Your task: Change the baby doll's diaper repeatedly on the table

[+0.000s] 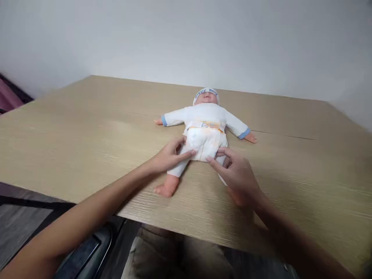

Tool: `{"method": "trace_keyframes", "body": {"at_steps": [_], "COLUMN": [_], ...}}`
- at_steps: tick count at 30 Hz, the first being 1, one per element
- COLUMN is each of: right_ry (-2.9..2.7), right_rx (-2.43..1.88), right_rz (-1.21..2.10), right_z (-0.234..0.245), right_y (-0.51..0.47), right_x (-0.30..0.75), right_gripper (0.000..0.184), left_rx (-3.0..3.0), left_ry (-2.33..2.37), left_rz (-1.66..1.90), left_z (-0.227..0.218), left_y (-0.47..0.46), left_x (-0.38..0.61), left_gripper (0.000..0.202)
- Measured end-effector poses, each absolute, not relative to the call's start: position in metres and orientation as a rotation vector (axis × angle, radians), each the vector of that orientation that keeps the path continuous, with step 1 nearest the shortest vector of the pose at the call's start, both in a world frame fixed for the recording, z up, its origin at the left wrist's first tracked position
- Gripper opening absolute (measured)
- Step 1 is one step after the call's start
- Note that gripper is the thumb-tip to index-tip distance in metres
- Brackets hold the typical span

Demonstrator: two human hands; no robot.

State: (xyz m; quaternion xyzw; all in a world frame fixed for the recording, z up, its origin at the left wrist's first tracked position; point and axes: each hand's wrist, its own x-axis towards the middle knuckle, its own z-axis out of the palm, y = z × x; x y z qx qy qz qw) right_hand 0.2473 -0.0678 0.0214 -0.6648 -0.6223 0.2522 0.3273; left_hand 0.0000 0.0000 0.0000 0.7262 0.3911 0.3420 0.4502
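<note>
Table (pixel 72 135): pale wood-grain top, bears a thin dark seam at right. Wall (pixel 186 38): plain, greyish, stands behind. Pink item (pixel 9 97): dark-edged, far left. Floor (pixel 21 223): grey, streaked, shows lower left.

The right hand (pixel 241 174) partly hides one leg (pixel 222 180) of the doll (pixel 205 111), the diaper print (pixel 208 125) is blurred (too small to read), and a pink object (pixel 8 97) is cropped.

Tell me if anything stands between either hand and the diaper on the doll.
Nothing visible does. The left hand and right hand are at opposite sides of the diaper, each thumb reaching its front with no object in between. The doll lies face up.
</note>
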Motion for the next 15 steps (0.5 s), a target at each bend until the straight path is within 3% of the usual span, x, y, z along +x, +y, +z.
{"method": "trace_keyframes", "body": {"at_steps": [7, 15], "right_ry": [-1.699, -1.587], "right_rx": [-1.667, -1.636], "right_rz": [0.577, 0.748], "right_z": [0.0223, 0.0171], "right_y": [-0.0717, -0.0686], "right_x": [0.2448, 0.2512], "right_gripper": [0.034, 0.044], "left_rx": [1.679, 1.388], "left_ry": [0.902, 0.877], "left_rz": [0.872, 0.933], "left_z": [-0.0052, -0.0094], "left_y": [0.0024, 0.0007], "left_x": [0.0021, 0.0052], "left_gripper": [0.044, 0.039]}}
